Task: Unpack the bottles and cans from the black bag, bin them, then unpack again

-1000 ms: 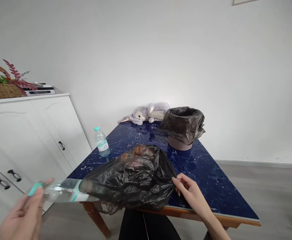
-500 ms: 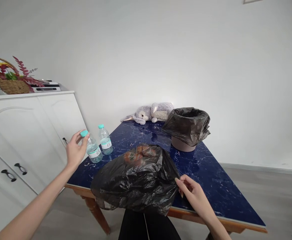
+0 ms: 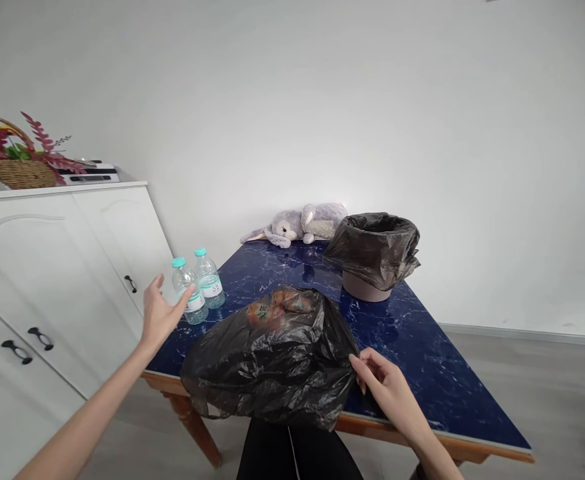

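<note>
Pinching the black bag (image 3: 277, 363), the right hand (image 3: 385, 385) hangs over the table (image 3: 442, 380); the left hand (image 3: 163, 311), spread, is just beside the nearer bottle (image 3: 195, 311).

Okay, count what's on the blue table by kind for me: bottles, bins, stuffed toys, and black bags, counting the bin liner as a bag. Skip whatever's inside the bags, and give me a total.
Bottles: 2
Bin: 1
Stuffed toy: 1
Black bags: 2 (one loose, one lining the bin)
Total: 6
</note>
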Demonstrator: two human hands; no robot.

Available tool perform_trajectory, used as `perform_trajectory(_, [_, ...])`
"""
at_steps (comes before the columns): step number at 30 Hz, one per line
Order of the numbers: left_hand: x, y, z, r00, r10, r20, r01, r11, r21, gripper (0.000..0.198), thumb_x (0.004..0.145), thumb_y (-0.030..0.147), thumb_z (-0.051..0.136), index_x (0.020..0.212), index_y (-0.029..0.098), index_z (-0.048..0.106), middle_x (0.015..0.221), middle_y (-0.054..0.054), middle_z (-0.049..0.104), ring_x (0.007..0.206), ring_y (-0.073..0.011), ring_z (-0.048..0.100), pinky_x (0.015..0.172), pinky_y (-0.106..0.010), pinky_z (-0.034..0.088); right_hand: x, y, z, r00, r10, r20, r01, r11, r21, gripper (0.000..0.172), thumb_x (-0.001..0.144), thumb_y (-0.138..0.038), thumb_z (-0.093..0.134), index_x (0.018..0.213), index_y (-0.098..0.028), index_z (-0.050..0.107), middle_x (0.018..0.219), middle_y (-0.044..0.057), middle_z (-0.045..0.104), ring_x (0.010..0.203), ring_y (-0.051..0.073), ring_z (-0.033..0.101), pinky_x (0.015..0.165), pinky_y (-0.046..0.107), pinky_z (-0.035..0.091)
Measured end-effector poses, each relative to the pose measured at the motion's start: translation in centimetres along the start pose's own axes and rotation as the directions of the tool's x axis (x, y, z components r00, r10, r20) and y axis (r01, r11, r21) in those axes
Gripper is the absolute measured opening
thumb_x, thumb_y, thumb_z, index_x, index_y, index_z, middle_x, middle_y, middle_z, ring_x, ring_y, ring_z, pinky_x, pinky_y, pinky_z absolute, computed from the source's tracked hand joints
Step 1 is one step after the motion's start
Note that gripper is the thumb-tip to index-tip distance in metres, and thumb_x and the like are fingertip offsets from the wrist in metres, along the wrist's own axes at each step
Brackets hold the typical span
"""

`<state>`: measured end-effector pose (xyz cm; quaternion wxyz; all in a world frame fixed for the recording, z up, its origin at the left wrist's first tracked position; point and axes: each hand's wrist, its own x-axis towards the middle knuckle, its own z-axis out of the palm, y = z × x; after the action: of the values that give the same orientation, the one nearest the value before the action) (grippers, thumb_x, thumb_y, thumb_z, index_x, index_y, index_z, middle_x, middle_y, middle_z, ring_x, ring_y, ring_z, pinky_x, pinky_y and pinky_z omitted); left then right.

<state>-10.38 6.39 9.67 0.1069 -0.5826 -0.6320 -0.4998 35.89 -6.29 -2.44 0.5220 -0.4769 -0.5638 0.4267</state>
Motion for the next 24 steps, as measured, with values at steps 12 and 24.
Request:
perform_trajectory(12, [-17.9, 0.3, -8.1, 0.618, 0.612, 0.494, -0.661, 0.744, -0.094, 0.032, 0.100, 0.022, 0.052, 0.121, 0.032, 0.073, 0.122, -0.003, 0.077, 0.115, -0.0254, 0.072, 0.096, -0.036, 0.059, 0.0, -0.1, -0.1, 1.000, -0.007, 0.006, 0.007, 1.000, -0.002, 0.046, 0.099, -0.065, 0.060, 0.081, -0.023, 0.054, 0.066, -0.004, 0.051, 0.065, 0.016, 0.051, 0.067, 0.028, 0.041])
perform_trajectory(24, [-15.7, 4.1, 2.3, 0.522, 0.278, 0.807, -0.350, 0.932, -0.095, 0.048, 0.099, 0.039, 0.054, 0.144, 0.025, 0.065, 0.136, -0.012, 0.073, 0.126, -0.0325, 0.068, 0.107, -0.044, 0.057, 0.0, -0.4, 0.0, 1.000, -0.009, -0.020, 0.009, 1.000, 0.002, 0.048, 0.097, -0.067, 0.062, 0.079, -0.023, 0.055, 0.064, -0.003, 0.051, 0.063, 0.015, 0.050, 0.064, 0.027, 0.041])
